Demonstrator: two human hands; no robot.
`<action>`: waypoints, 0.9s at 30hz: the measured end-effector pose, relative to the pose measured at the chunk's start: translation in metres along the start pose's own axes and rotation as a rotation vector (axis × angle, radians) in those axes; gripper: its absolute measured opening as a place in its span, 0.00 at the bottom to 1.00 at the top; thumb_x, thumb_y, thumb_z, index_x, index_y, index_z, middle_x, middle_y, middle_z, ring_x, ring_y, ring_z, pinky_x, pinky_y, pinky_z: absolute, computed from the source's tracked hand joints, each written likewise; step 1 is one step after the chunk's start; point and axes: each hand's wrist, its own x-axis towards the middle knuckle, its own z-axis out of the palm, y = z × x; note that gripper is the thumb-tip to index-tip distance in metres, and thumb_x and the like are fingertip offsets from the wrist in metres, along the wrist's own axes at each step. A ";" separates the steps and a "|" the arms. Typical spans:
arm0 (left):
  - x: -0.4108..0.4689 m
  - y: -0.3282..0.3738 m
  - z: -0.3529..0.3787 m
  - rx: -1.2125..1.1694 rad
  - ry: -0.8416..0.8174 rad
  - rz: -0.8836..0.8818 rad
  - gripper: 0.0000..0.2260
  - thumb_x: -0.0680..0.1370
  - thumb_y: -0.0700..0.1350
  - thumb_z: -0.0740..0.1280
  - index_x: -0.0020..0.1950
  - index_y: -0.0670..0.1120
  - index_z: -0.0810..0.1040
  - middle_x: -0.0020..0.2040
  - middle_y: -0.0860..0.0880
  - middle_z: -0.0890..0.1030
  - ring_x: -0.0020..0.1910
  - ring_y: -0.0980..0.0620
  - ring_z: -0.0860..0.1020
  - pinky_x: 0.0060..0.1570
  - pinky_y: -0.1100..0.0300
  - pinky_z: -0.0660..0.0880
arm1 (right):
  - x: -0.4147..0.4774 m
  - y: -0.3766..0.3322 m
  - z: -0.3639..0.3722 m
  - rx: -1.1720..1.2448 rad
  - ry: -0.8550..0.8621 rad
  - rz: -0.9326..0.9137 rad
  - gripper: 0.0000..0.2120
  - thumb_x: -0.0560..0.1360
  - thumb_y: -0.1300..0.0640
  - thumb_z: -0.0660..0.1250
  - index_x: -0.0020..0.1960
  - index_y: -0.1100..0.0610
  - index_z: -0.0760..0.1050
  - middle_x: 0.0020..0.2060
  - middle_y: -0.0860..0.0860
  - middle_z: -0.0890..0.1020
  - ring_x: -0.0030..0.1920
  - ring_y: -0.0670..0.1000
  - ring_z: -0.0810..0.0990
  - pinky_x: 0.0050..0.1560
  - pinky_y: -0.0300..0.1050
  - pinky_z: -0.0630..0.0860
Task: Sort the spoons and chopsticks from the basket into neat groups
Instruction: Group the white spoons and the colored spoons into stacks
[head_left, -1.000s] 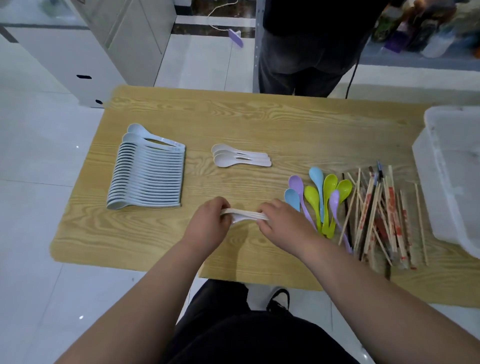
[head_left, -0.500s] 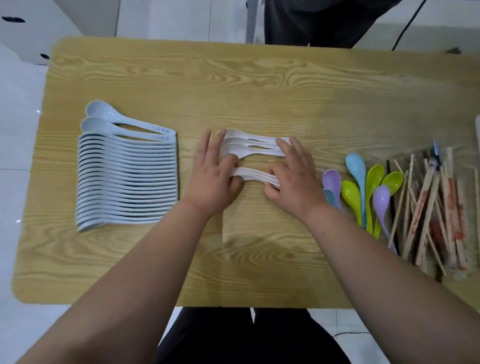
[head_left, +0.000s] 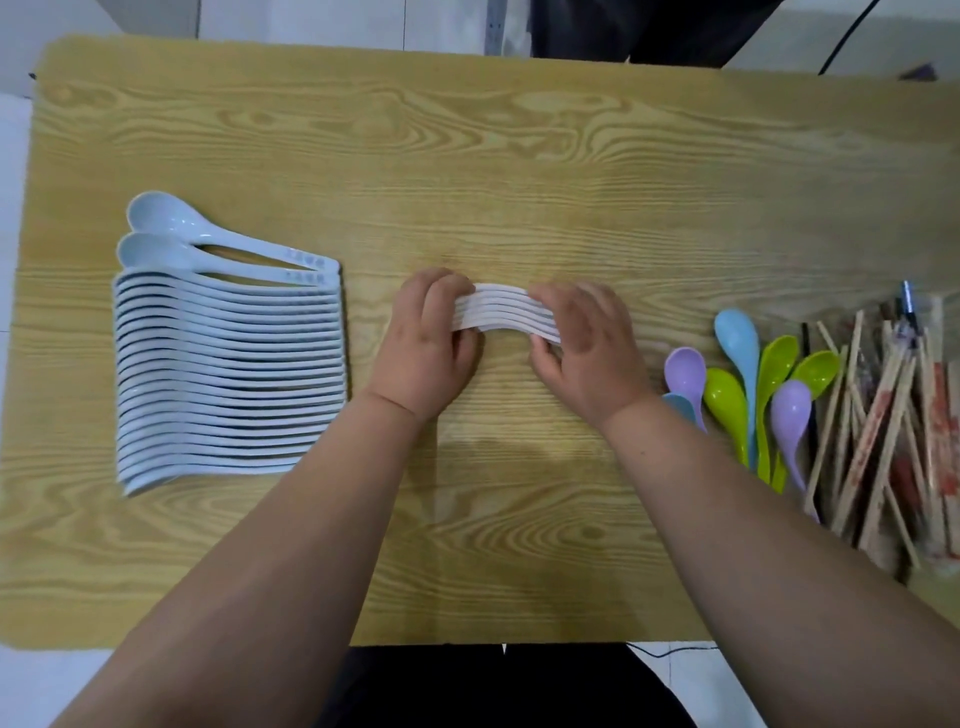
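Wooden table (head_left: 467, 156): a long row of pale blue spoons (head_left: 228, 374) lines the left edge, chopsticks (head_left: 883, 441) lie heaped at the right edge, coloured spoons (head_left: 753, 395) just beside them. Mid-table, left hand (head_left: 431, 343) and right hand (head_left: 582, 348) each curl their fingers round one end of the white spoons (head_left: 501, 312), which are bunched side by side.

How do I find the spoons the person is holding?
Look at the middle of the wooden table, between the big row of pale blue spoons on the left and the coloured spoons on the right. There a small stack of white spoons is squeezed between the left hand and the right hand. It is the only white bunch.
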 end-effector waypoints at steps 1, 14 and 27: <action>0.000 0.001 0.000 0.012 -0.011 -0.039 0.19 0.73 0.34 0.71 0.64 0.37 0.74 0.60 0.35 0.75 0.60 0.37 0.75 0.64 0.45 0.72 | 0.001 -0.001 0.000 -0.009 -0.002 0.008 0.22 0.74 0.58 0.68 0.68 0.61 0.76 0.59 0.56 0.81 0.60 0.62 0.77 0.66 0.61 0.69; 0.005 0.004 -0.013 0.277 -0.181 -0.016 0.20 0.75 0.43 0.59 0.62 0.34 0.77 0.56 0.35 0.78 0.52 0.33 0.78 0.56 0.42 0.74 | 0.001 -0.001 0.007 -0.097 -0.154 0.091 0.29 0.79 0.41 0.62 0.72 0.60 0.72 0.73 0.57 0.71 0.76 0.60 0.64 0.75 0.61 0.61; -0.017 0.005 -0.023 0.291 -0.290 0.016 0.20 0.78 0.41 0.61 0.67 0.33 0.76 0.63 0.37 0.80 0.69 0.36 0.74 0.69 0.45 0.71 | -0.015 -0.013 0.011 -0.110 -0.185 0.000 0.28 0.80 0.44 0.61 0.71 0.62 0.71 0.75 0.58 0.69 0.77 0.63 0.62 0.76 0.65 0.58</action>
